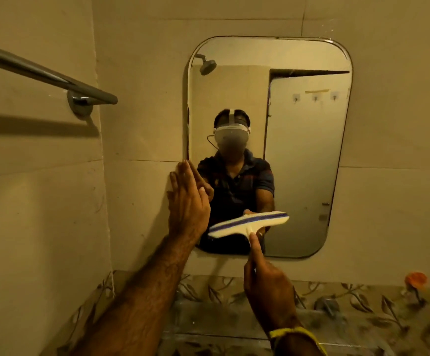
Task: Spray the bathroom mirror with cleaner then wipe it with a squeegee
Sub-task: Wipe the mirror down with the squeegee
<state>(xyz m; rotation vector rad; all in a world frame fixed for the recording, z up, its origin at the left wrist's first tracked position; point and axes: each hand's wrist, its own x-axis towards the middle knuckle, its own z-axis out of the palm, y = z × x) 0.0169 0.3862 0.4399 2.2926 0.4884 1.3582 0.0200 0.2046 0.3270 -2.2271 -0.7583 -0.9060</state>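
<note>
Mirror (298, 155) with rounded corners hangs on the far tiled wall, above a band of leaf-patterned tiles (350, 312). Your right hand (268, 289) is closed around the handle of the squeegee (247, 224), index finger laid along the stem; a yellow band (296, 335) circles that wrist. The squeegee's cream head, edged with a blue strip, lies tilted across the lower left part of the glass, its right end higher; whether the blade touches the glass cannot be told. Your left hand (188, 201) is open and flat, fingers together, pressed at the mirror's lower left edge where it meets the wall. A metal towel bar (42, 70) projects from the left wall. An orange object (416, 278) sits at the far right.
</note>
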